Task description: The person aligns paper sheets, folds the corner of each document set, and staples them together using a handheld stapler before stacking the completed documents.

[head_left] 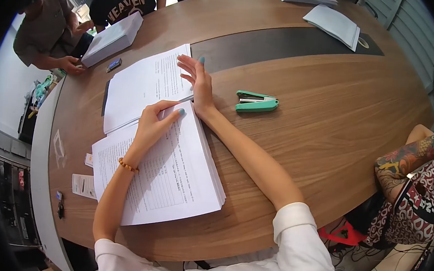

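Left hand (156, 121), a beaded bracelet (128, 165) at its wrist, rests with bent fingers on the far end of the near paper stack (172, 183); whether it pinches any sheet, I cannot tell. Beyond lies a second pile of printed sheets (134, 88) on the wooden table (331, 104). At that pile's right edge, the right hand (199, 80) is empty, fingers parted. Farther right, a green stapler (256, 105) lies apart from the papers.
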The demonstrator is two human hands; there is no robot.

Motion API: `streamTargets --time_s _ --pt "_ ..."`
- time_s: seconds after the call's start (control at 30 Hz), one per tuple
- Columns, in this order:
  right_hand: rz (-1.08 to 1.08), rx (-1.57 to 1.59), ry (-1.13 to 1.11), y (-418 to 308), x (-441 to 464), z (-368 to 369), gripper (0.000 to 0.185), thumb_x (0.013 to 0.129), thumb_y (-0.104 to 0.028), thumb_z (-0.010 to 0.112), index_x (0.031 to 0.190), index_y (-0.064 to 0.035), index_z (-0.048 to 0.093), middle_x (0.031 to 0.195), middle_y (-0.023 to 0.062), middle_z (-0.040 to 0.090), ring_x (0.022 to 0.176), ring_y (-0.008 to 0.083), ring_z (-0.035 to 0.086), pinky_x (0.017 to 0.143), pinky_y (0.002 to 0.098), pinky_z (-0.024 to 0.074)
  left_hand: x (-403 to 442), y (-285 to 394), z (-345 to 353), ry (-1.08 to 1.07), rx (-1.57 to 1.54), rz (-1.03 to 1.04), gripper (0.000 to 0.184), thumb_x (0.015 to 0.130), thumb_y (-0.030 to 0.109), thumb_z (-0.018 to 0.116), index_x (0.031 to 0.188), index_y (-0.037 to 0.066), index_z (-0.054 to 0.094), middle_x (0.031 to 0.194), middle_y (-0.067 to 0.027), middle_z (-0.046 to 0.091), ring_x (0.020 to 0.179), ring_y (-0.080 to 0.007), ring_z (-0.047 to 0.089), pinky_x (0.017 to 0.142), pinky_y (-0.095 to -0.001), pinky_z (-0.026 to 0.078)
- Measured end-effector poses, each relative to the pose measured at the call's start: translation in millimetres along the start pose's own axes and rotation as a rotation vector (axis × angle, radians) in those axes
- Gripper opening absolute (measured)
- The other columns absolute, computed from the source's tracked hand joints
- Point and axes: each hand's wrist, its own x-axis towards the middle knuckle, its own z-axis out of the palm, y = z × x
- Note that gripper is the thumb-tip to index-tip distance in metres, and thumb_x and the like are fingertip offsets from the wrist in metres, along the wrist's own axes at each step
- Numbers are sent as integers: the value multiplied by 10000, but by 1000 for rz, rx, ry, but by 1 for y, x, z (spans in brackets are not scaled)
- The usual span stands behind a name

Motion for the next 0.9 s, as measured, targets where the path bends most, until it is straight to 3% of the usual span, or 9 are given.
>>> streamTargets --time_s 0.23,0.37,0.47,0.53,0.63,0.7,0.77,0.83,0.9 --pt "-14 -28 -42 1 0 -1 561 962 -429 245 1177 14 513 1180 124 562 1102 212 519 887 327 405 -2 5 0 9 3 33 277 789 162 617 989 -27 646 840 -85 661 727 -106 597 697 -229 459" --pt "-41 -334 -111 -12 -8 -9 464 955 -370 339 1112 6 562 1112 118 590 997 197 557 841 329 416 0 -2 0 -7 4 -18 274 791 163 617 991 -23 649 900 -95 661 785 -121 601 722 -234 459" --pt "-115 -716 -205 -53 -33 -25 365 917 -288 464 1109 8 559 1071 132 588 977 235 559 852 344 415 -1 -6 -1 57 22 219 307 794 173 623 1038 -13 635 995 -106 647 876 -142 594 770 -249 452" --pt "-370 -1064 -313 -72 -49 -34 345 862 -237 559 1103 11 560 1063 151 570 976 277 552 856 357 421 -4 0 -3 32 -185 163 382 784 201 643 1110 6 603 1067 -114 626 967 -169 579 832 -268 439" --pt "-526 -1254 -398 -84 -70 -32 378 808 -251 606 1087 2 575 1045 160 560 956 282 552 798 367 455 -4 0 -12 -57 -47 211 464 763 234 671 1149 -3 569 1077 -125 621 997 -195 578 860 -285 437" --pt "-414 -1227 -421 -81 -74 -34 433 813 -259 608 1145 10 538 1117 166 537 1026 279 527 819 371 445 -3 -4 -11 -90 -9 192 480 753 241 678 1144 -15 565 1072 -136 621 997 -206 581 860 -290 441" --pt "127 -786 -226 -75 -75 -36 496 812 -279 618 1198 7 497 1183 168 510 1089 285 497 862 366 428 -3 -5 -11 -122 33 176 497 743 248 685 1139 -27 562 1068 -147 621 996 -218 584 860 -296 445" --pt "180 -728 -209 -85 -92 -30 562 812 -296 624 1236 26 444 1233 198 473 1137 298 467 916 360 398 -3 -2 -10 -147 -15 71 431 750 161 664 1125 -30 570 1054 -123 620 972 -148 559 877 -276 420" --pt "-14 -926 -426 -99 -113 -26 594 809 -299 626 1243 47 414 1245 228 448 1161 331 442 954 363 375 -3 4 -12 -139 -37 52 423 749 157 663 1107 -51 574 1037 -125 626 949 -139 566 859 -267 430"
